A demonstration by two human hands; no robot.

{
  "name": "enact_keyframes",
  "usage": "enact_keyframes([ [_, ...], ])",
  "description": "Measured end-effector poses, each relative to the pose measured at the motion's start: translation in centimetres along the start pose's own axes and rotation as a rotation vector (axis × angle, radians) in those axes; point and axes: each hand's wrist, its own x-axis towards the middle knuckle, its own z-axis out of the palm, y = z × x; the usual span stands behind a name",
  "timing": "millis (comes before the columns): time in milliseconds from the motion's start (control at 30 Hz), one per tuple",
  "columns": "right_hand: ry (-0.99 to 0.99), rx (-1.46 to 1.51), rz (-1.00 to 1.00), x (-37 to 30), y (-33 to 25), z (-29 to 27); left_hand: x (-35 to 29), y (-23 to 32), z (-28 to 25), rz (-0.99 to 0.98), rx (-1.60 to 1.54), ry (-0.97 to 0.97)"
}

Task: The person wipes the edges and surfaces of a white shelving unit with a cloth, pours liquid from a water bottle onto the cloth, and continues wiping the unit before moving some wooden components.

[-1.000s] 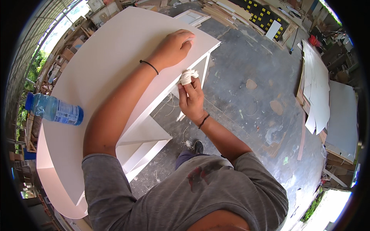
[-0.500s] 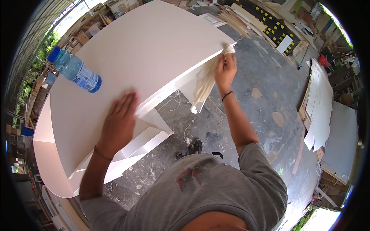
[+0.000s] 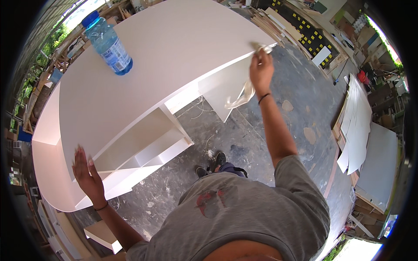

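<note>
A large white piece of furniture (image 3: 156, 56) with a curved top stands before me, its open shelf compartments (image 3: 143, 139) facing my side. My right hand (image 3: 262, 71) is at the top's far right corner, closed on a pale cloth (image 3: 246, 95). A bunched part of it touches the edge, and a loose end dangles below. At the near left edge, my left hand (image 3: 89, 176) is raised with its fingers stretched out and holds nothing; whether it touches the panel I cannot tell. A blue-capped plastic water bottle (image 3: 114, 50) rests on the top, farther back to the left.
The stained concrete floor (image 3: 217, 135) shows between the furniture and my feet. White sheets (image 3: 357, 126) and a grey board (image 3: 381, 163) lie at the right. Wooden strips (image 3: 281, 30) are stacked at the back. A small open box-like piece (image 3: 102, 235) is at the lower left.
My left hand has moved away from the middle of the near edge to its left end. My right hand has shifted slightly right with the cloth, whose dangling end has swung. The view has also shifted.
</note>
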Motion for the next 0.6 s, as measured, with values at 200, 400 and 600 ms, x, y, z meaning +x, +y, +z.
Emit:
enact_keyframes([
  [200, -0.366, 0.528, -0.212, -11.6, -17.1, 1.8, -0.3, -0.8, 3.2, -0.083, -0.042, 0.349],
  [400, -0.291, 0.169, -0.012, -6.8, -7.3, 1.0, -1.0, -1.5, 2.7, 0.054, 0.002, 0.365],
  [600, -0.078, 0.141, -0.108, -9.8, -9.0, 4.1, -1.1, -1.6, 4.8, 0.028, 0.041, 0.481],
])
